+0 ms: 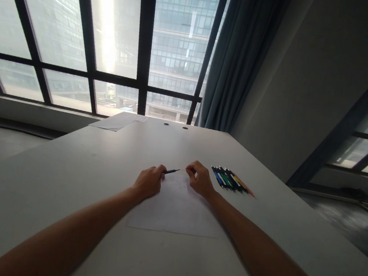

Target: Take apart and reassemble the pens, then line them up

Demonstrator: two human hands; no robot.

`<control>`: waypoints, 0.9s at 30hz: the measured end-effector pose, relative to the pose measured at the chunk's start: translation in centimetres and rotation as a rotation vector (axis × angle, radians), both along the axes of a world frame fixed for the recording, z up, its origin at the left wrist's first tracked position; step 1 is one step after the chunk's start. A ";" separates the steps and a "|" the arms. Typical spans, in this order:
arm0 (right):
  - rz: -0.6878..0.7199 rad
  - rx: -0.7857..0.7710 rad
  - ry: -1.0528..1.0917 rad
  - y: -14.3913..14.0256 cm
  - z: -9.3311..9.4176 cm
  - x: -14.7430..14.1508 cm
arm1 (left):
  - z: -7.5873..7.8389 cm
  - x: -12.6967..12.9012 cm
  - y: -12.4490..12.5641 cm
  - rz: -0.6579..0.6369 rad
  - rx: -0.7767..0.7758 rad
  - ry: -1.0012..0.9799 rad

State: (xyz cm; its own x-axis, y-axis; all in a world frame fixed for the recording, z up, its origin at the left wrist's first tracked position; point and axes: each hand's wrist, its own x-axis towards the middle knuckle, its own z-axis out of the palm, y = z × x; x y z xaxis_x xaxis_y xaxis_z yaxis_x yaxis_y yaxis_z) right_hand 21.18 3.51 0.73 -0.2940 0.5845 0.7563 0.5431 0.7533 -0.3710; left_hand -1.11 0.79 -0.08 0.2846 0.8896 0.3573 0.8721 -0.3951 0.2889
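Observation:
My left hand (149,181) is closed around a dark pen (170,171), its thin tip pointing right and slightly up. Facing that tip, my right hand (200,179) has thumb and forefinger pinched together; whatever they hold is too small to name. A narrow gap separates the pen tip from these fingertips, and a tiny speck shows in it. Beneath both hands lies a white sheet of paper (174,213), partly covered by my wrists. Just right of my right hand, a row of several pens (229,179) lies side by side, mostly black with blue, green, yellow and red parts.
The long white table (107,164) stretches away toward large windows (182,43). More paper sheets (115,123) lie at its far left corner. Two dark round spots (185,128) mark the far end. A blue curtain (235,59) hangs behind, beside a grey wall (295,80).

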 end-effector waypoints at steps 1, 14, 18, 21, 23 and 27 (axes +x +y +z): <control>0.008 0.008 -0.008 0.0 0.0 -0.1 | 0.0 0.0 0.0 0.001 0.001 0.006; 0.040 0.023 -0.030 -0.1 -0.3 -0.3 | 0.3 0.1 -0.1 -0.015 0.018 0.042; 0.062 0.016 -0.031 -0.3 -0.4 -0.6 | 0.3 0.1 -0.2 -0.030 0.029 0.046; 0.072 0.006 -0.037 -0.6 -0.4 -0.9 | 0.2 0.1 -0.2 -0.048 0.037 0.047; 0.070 0.001 -0.042 -0.7 -0.3 -1.1 | 0.2 0.1 -0.2 -0.057 0.038 0.041; 0.062 -0.012 -0.041 -0.8 -0.4 -1.1 | 0.2 0.1 -0.1 -0.064 0.032 0.025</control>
